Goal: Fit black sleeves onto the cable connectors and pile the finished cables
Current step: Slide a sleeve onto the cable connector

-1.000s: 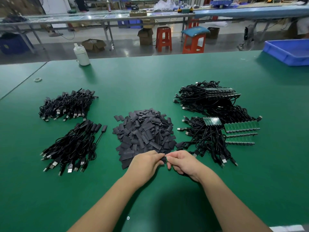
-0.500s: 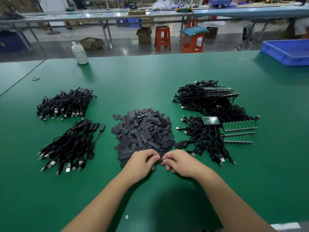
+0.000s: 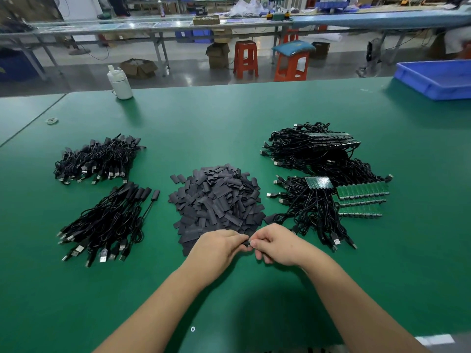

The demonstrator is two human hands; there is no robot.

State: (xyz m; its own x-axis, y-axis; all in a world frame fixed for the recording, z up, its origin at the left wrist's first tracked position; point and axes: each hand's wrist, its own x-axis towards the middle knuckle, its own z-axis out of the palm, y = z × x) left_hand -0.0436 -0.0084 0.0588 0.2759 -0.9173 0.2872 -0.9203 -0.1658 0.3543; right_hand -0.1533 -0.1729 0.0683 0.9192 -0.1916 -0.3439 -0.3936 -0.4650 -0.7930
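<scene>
A green table [image 3: 229, 118] fills most of the view, and everything of the task lies on it. On its right part sits the largest heap, tangled black cables [image 3: 313, 159] joined to rows of green circuit boards [image 3: 363, 192], with USB plugs sticking out toward the centre. In the middle lies the pile of flat black sleeves [image 3: 219, 197], its near edge just beyond the knuckles. To the left are two bundles of sleeved cables, the near bundle [image 3: 107, 222] with its plugs pointing toward the person and the far bundle [image 3: 99, 159] beyond it, the two a little apart. A blue tray [image 3: 438, 77] stands at the far right corner and a white bottle [image 3: 119, 82] at the far edge. The left hand [image 3: 219, 247] and the right hand [image 3: 276, 247] meet just in front of the sleeve pile, fingertips almost touching. Both have their fingers curled and pinch one small dark piece [image 3: 247, 242] between them; whether it is a sleeve alone or a sleeve on a connector is too small to tell
</scene>
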